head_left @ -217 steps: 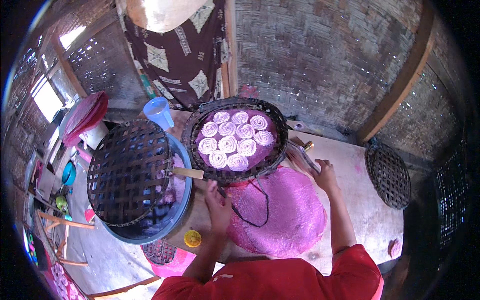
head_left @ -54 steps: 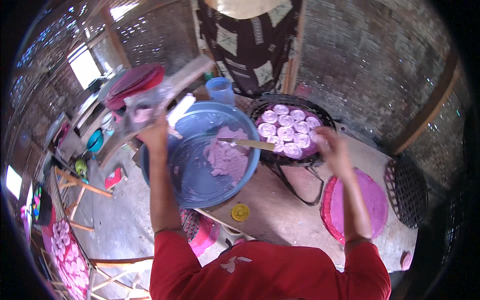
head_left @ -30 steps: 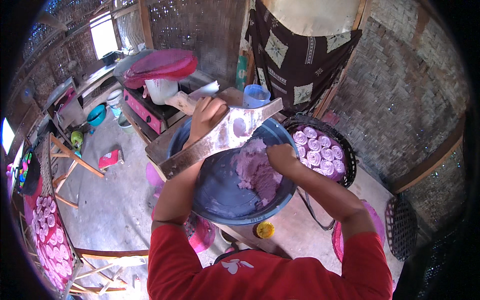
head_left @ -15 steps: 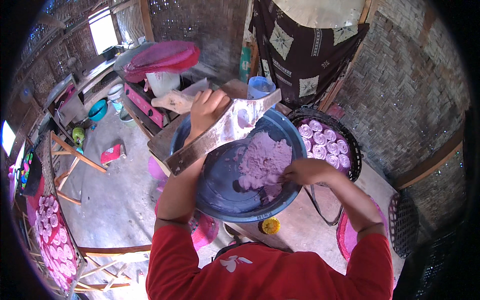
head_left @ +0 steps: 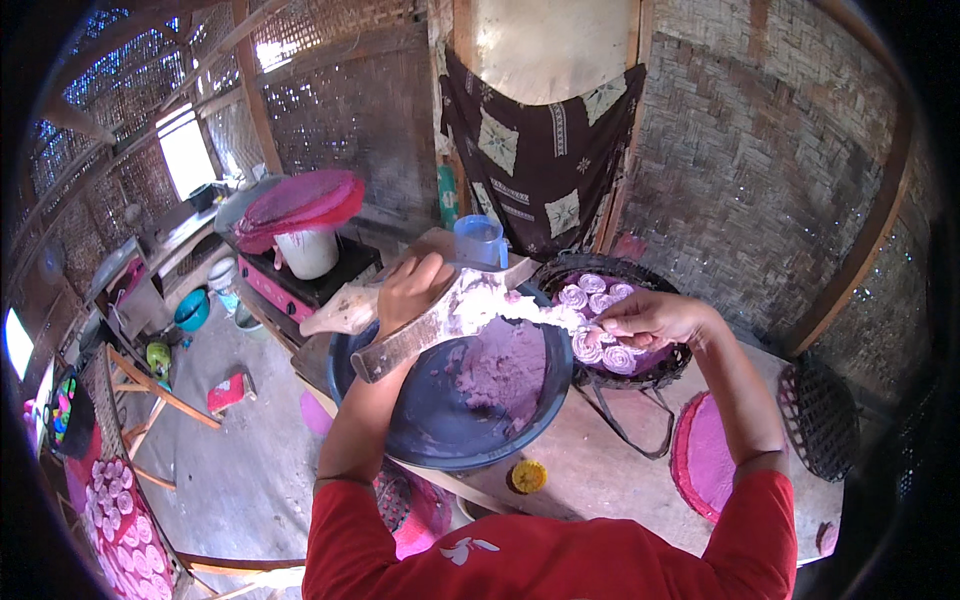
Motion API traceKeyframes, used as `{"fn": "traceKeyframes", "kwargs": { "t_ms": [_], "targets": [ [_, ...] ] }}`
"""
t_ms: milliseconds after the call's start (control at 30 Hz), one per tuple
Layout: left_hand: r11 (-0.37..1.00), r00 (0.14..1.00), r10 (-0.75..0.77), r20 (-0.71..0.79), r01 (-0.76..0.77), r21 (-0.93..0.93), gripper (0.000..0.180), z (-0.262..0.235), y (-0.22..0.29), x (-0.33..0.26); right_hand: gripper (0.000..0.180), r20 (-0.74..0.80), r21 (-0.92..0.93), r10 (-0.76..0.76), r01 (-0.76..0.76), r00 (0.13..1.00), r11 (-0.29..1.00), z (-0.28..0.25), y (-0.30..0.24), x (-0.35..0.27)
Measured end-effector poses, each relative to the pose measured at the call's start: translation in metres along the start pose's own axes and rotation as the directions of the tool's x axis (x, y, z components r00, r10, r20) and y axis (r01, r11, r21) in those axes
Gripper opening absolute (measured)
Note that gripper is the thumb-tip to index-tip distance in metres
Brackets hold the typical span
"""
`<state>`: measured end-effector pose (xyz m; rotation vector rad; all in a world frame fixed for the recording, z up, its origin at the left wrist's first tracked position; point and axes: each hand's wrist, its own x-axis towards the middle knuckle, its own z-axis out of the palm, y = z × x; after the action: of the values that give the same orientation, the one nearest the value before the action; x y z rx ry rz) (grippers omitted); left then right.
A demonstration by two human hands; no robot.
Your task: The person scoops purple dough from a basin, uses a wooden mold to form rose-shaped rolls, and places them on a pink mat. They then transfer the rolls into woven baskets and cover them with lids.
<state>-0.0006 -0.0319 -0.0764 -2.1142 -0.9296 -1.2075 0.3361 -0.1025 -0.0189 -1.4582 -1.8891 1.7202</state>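
Observation:
My left hand [head_left: 412,288] is wrapped round a wooden press [head_left: 398,345], a long board with a thick rounded handle, held over a dark blue basin [head_left: 425,415]. Pale pink dough [head_left: 478,302] is heaped at the opening of the press. From there a ragged strip of dough stretches right to my right hand [head_left: 655,322], whose fingers pinch its end. More pinkish-purple dough [head_left: 503,370] lies crumbled in the basin. Below my right hand, a round dark basket [head_left: 665,378] holds several swirled pink rosettes [head_left: 618,358].
Behind the press stands a blue plastic jug [head_left: 480,240]. A small yellow cup [head_left: 528,476] sits before the basin. At right are a round pink mat [head_left: 712,455] and a black woven basket [head_left: 818,412]. A pot [head_left: 308,254] stands on the stove at left.
My right hand has risen from the dough in the basin to the level of the press, bringing dough along. Dough now covers the opening of the press. The view has shifted.

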Motion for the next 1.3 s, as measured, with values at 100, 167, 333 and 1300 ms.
{"fn": "traceKeyframes", "kwargs": {
  "t_ms": [100,167,333,1300],
  "targets": [
    [0.999,0.996,0.038,0.079,-0.040,0.016,0.018,-0.009,0.011,0.010,0.032,-0.122,-0.757,-0.663,0.363,0.738,0.543,0.012,-0.031,-0.001],
    [0.994,0.986,0.103,0.131,-0.105,0.010,0.021,-0.010,0.020,0.016,0.018,-0.160,-0.987,-0.829,-0.097,0.537,0.127,0.039,-0.039,-0.007],
    [0.996,0.995,0.093,0.036,-0.093,-0.018,0.021,-0.003,0.026,0.017,0.038,0.035,-0.912,-0.897,-0.353,0.440,-0.208,0.106,-0.040,0.005],
    [0.964,0.977,-0.169,-0.127,0.191,0.185,0.024,0.001,-0.011,0.042,0.034,-0.486,-0.106,-0.546,0.574,0.682,0.812,0.126,0.011,0.041]
  ]
}}
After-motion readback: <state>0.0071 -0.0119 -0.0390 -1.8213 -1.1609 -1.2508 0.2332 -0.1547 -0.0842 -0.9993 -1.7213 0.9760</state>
